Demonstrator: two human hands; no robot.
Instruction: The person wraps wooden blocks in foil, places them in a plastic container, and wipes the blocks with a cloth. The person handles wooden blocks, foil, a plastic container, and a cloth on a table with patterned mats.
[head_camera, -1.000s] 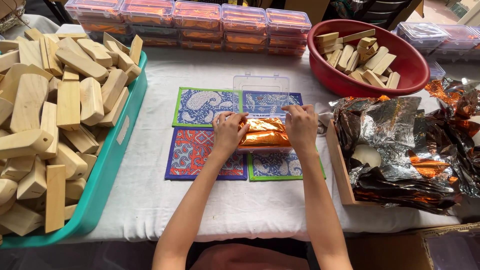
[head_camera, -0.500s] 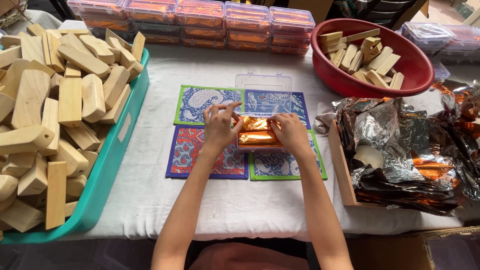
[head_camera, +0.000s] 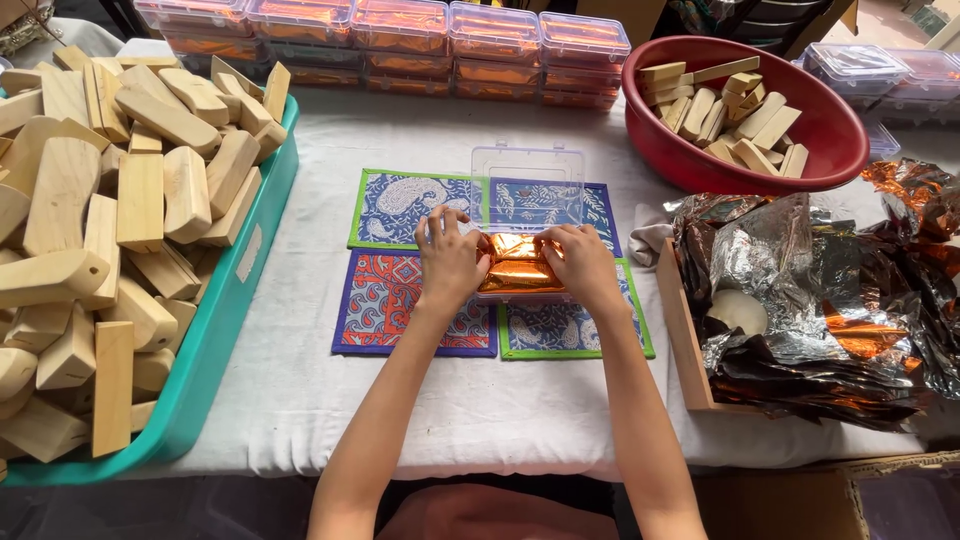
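A small clear plastic box stands on patterned cloth mats at the table's middle, its lid raised toward the far side. Inside lie pieces wrapped in orange foil. My left hand rests on the box's left end, fingers curled over the foil. My right hand presses down on the right part of the foil, fingers bent onto it. Both hands cover much of the box's rim.
A teal tray heaped with wooden blocks fills the left. A red bowl of wooden blocks sits far right. Crumpled silver and orange foil sheets lie in a wooden tray at right. Closed filled boxes are stacked along the back.
Both hands have drawn closer together over the foil-wrapped pieces. The left hand's fingers, lifted half a second ago, have come down onto the box's left end.
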